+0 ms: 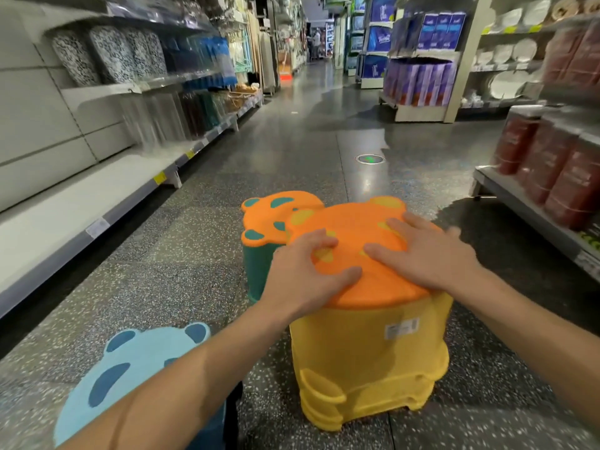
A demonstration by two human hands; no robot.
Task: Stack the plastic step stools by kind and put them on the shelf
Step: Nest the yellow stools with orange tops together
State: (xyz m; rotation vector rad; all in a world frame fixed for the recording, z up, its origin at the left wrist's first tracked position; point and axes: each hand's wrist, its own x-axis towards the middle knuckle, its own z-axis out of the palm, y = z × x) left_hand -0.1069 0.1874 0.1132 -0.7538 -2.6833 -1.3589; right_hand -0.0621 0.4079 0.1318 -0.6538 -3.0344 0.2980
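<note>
A stack of yellow step stools (370, 362) with an orange bear-shaped top stands on the floor right in front of me. My left hand (305, 274) and my right hand (425, 251) both press flat on that orange top, fingers spread. Just behind it on the left stands a green stool with an orange top (272, 219). A light blue stool with dark blue spots (130, 375) sits at the lower left, partly hidden by my left forearm. The empty bottom shelf (81, 203) runs along the left.
I am in a shop aisle with a speckled dark floor (292, 151). Shelves of bottles and packets line the left, red and purple packs (552, 164) the right. A person stands far down the aisle.
</note>
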